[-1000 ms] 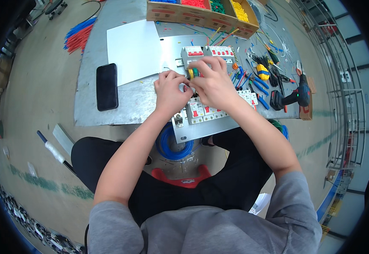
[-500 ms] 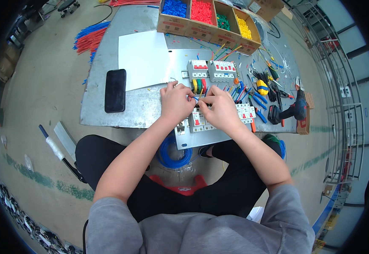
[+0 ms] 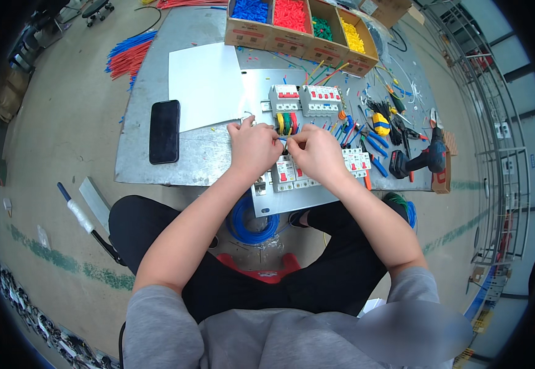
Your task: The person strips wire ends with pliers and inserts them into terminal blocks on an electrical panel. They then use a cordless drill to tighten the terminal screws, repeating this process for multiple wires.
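The hands work close together above the lower circuit breakers [image 3: 284, 174]; the left hand [image 3: 253, 147] pinches a thin blue wire [image 3: 282, 139], while the right hand's [image 3: 318, 157] grip cannot be determined. Compared with one second ago, the right hand sits lower, exposing curved yellow, green and red wires [image 3: 287, 124] below the upper breakers [image 3: 321, 101]. Breaker housings are pale, boxy, red-toggled, mounted on a flat metal plate [image 3: 279, 202] overhanging the bench [image 3: 206, 150]. The bench is grey, scuffed, strewn with clippings. Worn green striping [image 3: 64, 261] marks the floor [image 3: 64, 147].
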Motion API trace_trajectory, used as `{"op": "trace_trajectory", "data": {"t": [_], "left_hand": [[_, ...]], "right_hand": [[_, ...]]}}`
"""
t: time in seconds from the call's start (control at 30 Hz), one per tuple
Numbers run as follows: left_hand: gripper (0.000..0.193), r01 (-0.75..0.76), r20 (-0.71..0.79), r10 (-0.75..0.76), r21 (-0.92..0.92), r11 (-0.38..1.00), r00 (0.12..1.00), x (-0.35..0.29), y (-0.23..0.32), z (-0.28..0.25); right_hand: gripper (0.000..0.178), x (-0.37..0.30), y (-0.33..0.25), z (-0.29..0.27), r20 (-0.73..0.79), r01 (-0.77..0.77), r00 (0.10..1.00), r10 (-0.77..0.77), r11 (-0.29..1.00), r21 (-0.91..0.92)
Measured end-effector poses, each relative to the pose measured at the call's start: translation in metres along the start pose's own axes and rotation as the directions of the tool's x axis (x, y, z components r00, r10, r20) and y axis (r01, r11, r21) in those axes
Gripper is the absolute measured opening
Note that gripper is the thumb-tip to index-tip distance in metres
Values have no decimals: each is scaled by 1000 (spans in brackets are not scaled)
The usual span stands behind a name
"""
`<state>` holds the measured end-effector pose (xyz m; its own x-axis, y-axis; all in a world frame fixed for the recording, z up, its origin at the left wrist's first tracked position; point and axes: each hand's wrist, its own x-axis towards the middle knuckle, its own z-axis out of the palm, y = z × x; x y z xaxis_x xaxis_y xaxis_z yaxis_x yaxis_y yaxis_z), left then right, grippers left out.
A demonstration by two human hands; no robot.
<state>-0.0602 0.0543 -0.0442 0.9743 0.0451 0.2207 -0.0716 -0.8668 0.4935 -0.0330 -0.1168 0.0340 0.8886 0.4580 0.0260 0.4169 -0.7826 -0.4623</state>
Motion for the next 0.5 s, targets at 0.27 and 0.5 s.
{"op": "trace_trajectory", "data": {"t": [0.27,0.5], "left_hand": [[18,82,-7,-82,-45,996,997,-1,6,3],[18,71,18,-71,-15,997,997,0,3,2]], "right_hand": [[25,-5,-8,8,47,15,999,-12,998,-61],[22,13,-2,2,307,-260,927,215,959,112]]}}
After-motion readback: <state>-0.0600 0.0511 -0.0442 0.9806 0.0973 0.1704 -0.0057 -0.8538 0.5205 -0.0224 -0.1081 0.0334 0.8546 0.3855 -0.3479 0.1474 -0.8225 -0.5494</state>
